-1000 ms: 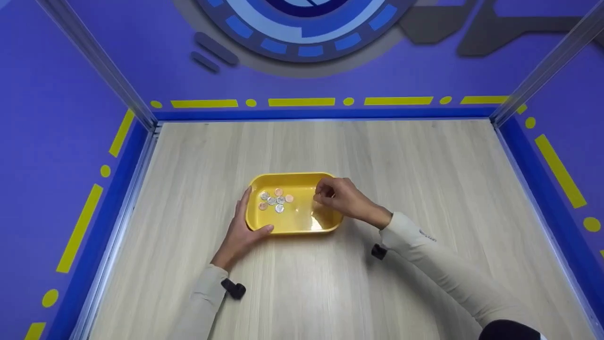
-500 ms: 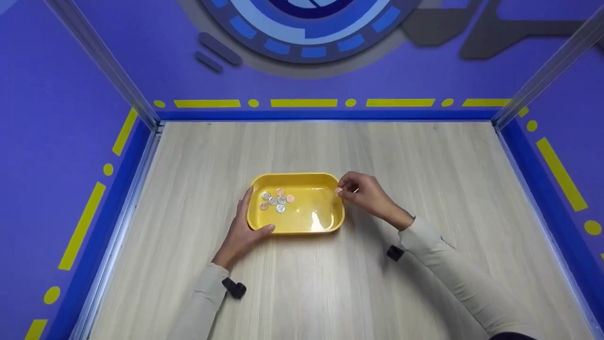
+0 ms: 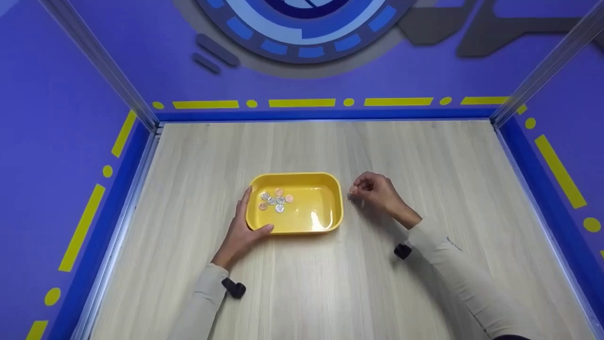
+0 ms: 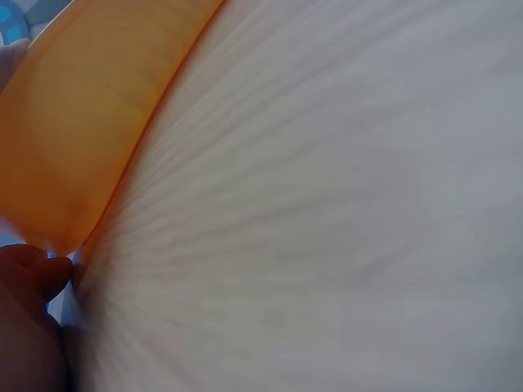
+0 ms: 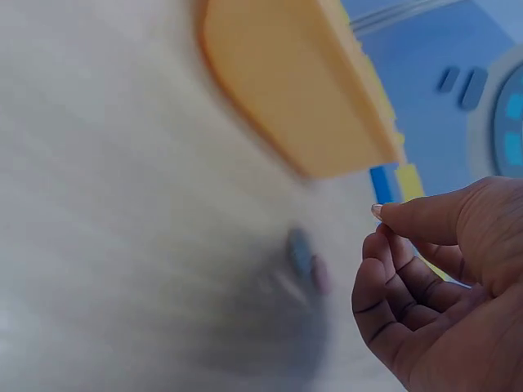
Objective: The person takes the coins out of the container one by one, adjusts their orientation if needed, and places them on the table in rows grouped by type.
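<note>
A yellow plastic tray (image 3: pixel 295 177) stands on the table with several silver and copper coins (image 3: pixel 280 200) lying in its left part. My left hand (image 3: pixel 240 231) steadies its left end, fingers along the outer side and thumb over the near rim. Just right of the tray, my right hand (image 3: pixel 377 192) has thumb and index finger together, with a copper coin (image 3: pixel 353 190) showing at the tips. In the right wrist view this coin is hard to make out. Below the fingertips there, a blurred grey disc (image 5: pixel 300 253) and a pinkish disc (image 5: pixel 320 273) appear, apart from the fingers.
The pale wood-grain table (image 3: pixel 302 283) is bounded by blue-purple panels (image 3: pixel 302 85) at the back and both sides. Metal rails (image 3: pixel 146 123) run along the panel joints. A small black camera (image 3: pixel 234 288) is strapped at each wrist.
My right hand has come out of the tray and moved right, past its right rim, with the copper coin at its fingertips. The left hand, tray and coins in it keep their places.
</note>
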Demonstrator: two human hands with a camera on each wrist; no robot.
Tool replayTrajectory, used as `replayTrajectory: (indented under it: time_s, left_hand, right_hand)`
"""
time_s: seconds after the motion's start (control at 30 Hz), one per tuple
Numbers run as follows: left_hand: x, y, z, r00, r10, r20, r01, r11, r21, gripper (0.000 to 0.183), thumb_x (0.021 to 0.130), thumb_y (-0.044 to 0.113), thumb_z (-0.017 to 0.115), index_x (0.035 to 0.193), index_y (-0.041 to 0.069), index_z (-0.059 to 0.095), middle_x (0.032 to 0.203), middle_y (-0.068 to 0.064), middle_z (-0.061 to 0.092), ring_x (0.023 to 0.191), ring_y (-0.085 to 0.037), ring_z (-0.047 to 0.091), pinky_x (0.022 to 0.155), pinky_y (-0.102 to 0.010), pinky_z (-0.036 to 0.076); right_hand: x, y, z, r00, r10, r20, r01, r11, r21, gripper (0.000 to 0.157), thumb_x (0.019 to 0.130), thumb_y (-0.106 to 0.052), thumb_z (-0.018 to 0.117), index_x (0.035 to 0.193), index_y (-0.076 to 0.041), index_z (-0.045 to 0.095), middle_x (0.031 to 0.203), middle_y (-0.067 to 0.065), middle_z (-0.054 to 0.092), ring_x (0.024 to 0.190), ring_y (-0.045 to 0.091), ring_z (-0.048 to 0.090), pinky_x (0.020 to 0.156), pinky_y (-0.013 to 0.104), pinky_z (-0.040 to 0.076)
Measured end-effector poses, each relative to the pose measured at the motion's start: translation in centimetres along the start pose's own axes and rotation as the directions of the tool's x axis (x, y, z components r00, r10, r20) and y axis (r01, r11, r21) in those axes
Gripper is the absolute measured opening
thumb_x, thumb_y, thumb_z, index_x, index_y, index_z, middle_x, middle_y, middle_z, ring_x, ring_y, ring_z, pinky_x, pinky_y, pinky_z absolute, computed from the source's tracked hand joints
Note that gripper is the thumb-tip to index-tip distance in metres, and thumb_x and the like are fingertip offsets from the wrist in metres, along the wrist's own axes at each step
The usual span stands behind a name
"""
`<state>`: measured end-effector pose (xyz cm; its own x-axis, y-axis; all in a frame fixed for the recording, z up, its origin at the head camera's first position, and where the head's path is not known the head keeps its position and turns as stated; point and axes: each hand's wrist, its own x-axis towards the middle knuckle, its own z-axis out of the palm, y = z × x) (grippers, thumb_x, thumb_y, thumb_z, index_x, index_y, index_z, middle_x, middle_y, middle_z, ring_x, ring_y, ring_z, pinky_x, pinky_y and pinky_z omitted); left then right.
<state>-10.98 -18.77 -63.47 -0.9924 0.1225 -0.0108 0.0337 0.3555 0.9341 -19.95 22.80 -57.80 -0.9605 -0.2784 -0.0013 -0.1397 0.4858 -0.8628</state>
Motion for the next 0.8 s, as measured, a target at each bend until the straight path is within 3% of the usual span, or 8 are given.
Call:
replayTrajectory:
  time_s: [0.23,0.5,0.8]
  left_hand:
    - [0.0,-0.1,0.1,1.0,0.015,0.002,-0.015,1.0,-0.016,0.12,0.089,0.037,0.091,0.179,0.031,0.012,0.182,-0.009,0.02,0.168,-0.039,0.012,0.131,-0.06,0.019]
    - [-0.1,0.0,0.1,1.0,0.005,0.002,-0.005,1.0,-0.023,0.123,0.087,0.039,0.092,0.178,0.036,0.01,0.18,-0.007,0.025,0.159,-0.034,0.037,0.127,-0.056,0.03]
    - [0.0,0.1,0.1,1.0,0.02,0.005,-0.02,0.999,-0.035,0.123,0.087,0.037,0.093,0.178,0.035,0.01,0.178,-0.006,0.027,0.153,-0.028,0.043,0.125,-0.05,0.034]
  right_hand:
    - [-0.1,1.8,-0.2,0.997,0.071,-0.007,-0.071,0.997,-0.008,0.014,0.1,-0.009,0.082,0.105,0.002,0.074,0.093,0.013,0.075,0.08,0.021,0.063,0.065,0.021,0.05]
    - [-0.3,3.0,-0.7,0.997,0.068,-0.029,-0.07,0.996,-0.052,0.012,0.101,-0.008,0.08,0.105,0.002,0.074,0.091,0.012,0.072,0.073,0.017,0.06,0.06,0.022,0.048]
    - [-0.1,3.8,-0.5,0.999,0.025,-0.042,-0.029,0.994,-0.103,0.009,0.103,-0.005,0.077,0.109,0.001,0.075,0.099,0.013,0.074,0.088,0.022,0.063,0.075,0.021,0.05]
